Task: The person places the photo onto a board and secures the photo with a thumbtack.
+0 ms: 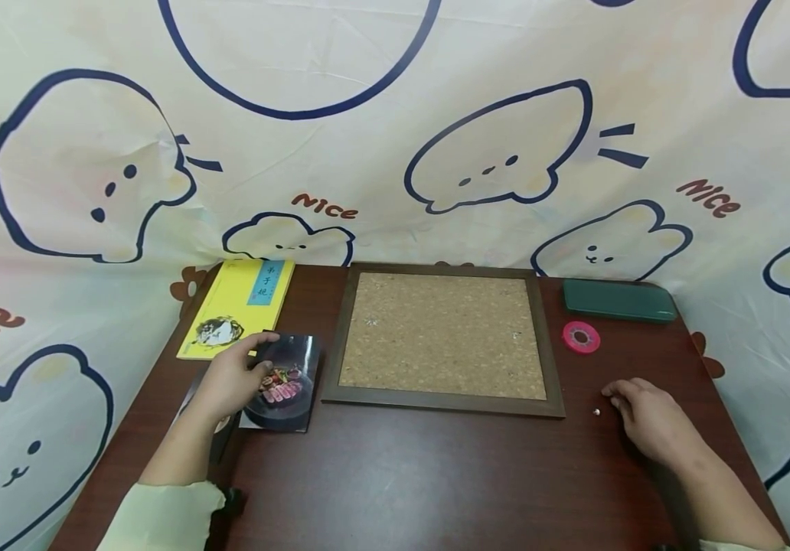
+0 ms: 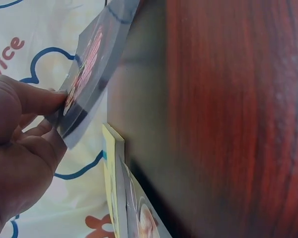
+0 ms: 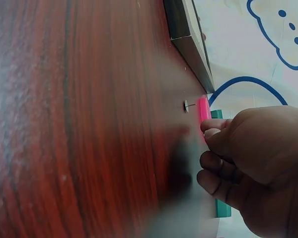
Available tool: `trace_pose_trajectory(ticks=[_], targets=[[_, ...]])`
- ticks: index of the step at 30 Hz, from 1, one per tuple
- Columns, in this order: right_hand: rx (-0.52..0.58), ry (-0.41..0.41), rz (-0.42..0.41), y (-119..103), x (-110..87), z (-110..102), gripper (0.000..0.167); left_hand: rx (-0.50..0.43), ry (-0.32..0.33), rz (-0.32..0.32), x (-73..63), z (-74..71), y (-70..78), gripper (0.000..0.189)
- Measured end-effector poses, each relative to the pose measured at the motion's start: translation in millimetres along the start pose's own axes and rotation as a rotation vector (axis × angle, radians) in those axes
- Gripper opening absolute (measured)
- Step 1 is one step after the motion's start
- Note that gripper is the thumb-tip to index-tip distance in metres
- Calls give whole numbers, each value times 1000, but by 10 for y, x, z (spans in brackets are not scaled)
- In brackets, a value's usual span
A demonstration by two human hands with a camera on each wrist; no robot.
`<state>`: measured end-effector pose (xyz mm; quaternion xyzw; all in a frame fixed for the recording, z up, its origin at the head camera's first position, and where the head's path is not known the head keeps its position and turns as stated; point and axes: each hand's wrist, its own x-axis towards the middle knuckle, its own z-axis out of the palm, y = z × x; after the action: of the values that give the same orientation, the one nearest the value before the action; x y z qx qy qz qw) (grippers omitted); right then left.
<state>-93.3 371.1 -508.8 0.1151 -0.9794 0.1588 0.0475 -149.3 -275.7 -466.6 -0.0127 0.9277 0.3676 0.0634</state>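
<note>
My left hand (image 1: 233, 376) pinches a glossy photo card (image 1: 283, 386) with a plate of sliced meat on it. In the left wrist view the card (image 2: 92, 74) stands lifted off the table, bent, thumb on its picture side. My right hand (image 1: 651, 419) is low over the table's right side, fingers loosely curled; I see nothing held in it. Just left of its fingertips lies a thumbtack (image 1: 597, 412); in the right wrist view the tack (image 3: 186, 105) has its pin sticking up. Between the hands lies a framed corkboard (image 1: 443, 337).
A yellow booklet (image 1: 239, 306) lies at the back left, with another picture card (image 2: 144, 218) partly behind my left arm. On the right are a round pink case (image 1: 581, 337) and a dark green case (image 1: 618, 300). Small silvery marks show on the cork. Printed cloth surrounds the table.
</note>
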Motion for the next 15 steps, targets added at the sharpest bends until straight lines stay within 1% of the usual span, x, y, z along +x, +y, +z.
trace_pose_trajectory(ticks=[6,12,15], targets=[[4,70,-23,-32,50,18,10,-8,10,13,41,1,35,49],[17,93,-34,-74,104,30,9,-12,11,0,74,23,76,50],[24,104,-34,-95,134,37,7,-16,13,5,84,25,93,50]])
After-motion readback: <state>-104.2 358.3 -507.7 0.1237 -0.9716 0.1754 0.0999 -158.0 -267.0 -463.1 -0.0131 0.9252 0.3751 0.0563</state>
